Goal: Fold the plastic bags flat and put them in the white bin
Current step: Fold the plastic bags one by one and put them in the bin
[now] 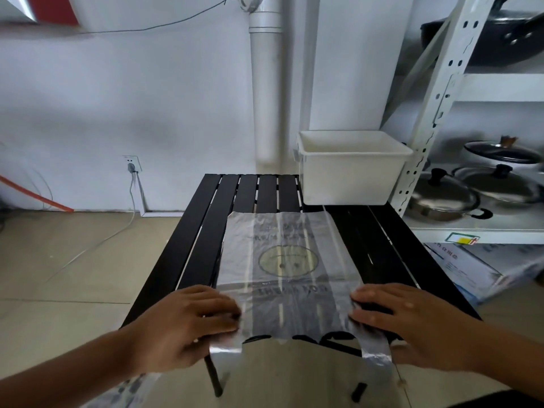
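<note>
A clear plastic bag (282, 260) printed with a round face and lettering lies spread flat on the black slatted table (203, 219), its handles hanging over the near edge. My left hand (182, 322) grips the bag's near left side, with the left handle emerging under the fingers. My right hand (412, 322) grips the near right side the same way. The white bin (350, 178) stands on the table's far right corner, and no bag shows above its rim. Another crumpled plastic bag (129, 390) hangs low at the bottom left, below my left forearm.
A white metal shelf rack (435, 92) with pots and lids stands close to the table's right side. A white pipe (265, 83) runs down the wall behind. A wall socket (131, 164) with a cable sits at the left, above the tiled floor. A blue-printed box (465, 269) lies under the rack.
</note>
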`<state>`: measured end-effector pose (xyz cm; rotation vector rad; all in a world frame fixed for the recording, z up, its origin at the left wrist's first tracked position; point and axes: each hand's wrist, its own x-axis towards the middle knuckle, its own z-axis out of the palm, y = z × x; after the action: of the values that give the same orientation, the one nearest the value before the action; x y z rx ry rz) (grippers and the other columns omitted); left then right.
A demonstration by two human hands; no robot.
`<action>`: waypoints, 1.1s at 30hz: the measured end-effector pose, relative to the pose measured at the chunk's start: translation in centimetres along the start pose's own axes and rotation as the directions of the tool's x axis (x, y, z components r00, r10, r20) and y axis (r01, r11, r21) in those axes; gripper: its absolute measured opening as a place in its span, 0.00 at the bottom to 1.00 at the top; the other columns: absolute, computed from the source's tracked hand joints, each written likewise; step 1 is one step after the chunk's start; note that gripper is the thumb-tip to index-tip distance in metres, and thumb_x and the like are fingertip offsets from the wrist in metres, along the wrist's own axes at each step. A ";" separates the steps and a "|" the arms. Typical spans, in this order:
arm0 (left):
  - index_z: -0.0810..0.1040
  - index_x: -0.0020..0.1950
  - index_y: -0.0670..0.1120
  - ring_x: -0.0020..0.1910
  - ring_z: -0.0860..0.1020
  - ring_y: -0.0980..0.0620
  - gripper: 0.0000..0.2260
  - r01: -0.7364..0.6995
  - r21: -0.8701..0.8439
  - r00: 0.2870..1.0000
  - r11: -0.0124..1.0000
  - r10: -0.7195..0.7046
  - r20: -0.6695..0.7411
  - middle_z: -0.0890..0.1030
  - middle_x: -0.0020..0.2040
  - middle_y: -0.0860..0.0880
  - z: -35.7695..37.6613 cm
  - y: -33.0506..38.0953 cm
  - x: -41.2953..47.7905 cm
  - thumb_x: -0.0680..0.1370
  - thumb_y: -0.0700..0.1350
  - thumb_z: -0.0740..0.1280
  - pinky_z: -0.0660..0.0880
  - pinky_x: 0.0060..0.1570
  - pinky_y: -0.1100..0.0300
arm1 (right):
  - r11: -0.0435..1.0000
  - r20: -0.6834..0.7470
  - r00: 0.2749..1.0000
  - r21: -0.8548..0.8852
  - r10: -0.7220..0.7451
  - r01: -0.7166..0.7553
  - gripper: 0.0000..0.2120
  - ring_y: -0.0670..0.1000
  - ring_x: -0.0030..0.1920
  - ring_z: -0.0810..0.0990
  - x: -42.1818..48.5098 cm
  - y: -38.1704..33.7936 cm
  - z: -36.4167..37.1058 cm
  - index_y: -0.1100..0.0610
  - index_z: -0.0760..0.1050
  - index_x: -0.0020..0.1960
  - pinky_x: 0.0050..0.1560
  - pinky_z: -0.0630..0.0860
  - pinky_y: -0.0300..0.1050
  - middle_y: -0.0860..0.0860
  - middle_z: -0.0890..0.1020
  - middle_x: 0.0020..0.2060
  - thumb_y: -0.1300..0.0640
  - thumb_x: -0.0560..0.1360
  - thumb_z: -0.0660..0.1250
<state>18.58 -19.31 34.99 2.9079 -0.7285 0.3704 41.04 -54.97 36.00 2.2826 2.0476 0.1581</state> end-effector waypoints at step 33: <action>0.83 0.36 0.45 0.22 0.73 0.60 0.09 0.675 -0.670 0.441 0.309 -0.897 0.030 0.80 0.27 0.53 0.2 -9.3 11.5 0.75 0.37 0.69 0.69 0.28 0.67 | 0.177 0.175 0.535 0.822 0.827 -0.542 0.15 0.44 0.25 0.74 12.9 4.8 -0.2 0.57 0.79 0.35 0.28 0.70 0.36 0.50 0.78 0.28 0.56 0.79 0.66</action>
<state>32.83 -16.36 37.34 2.0697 0.6454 0.4006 47.12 -42.65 37.13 3.9118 0.8578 -0.5799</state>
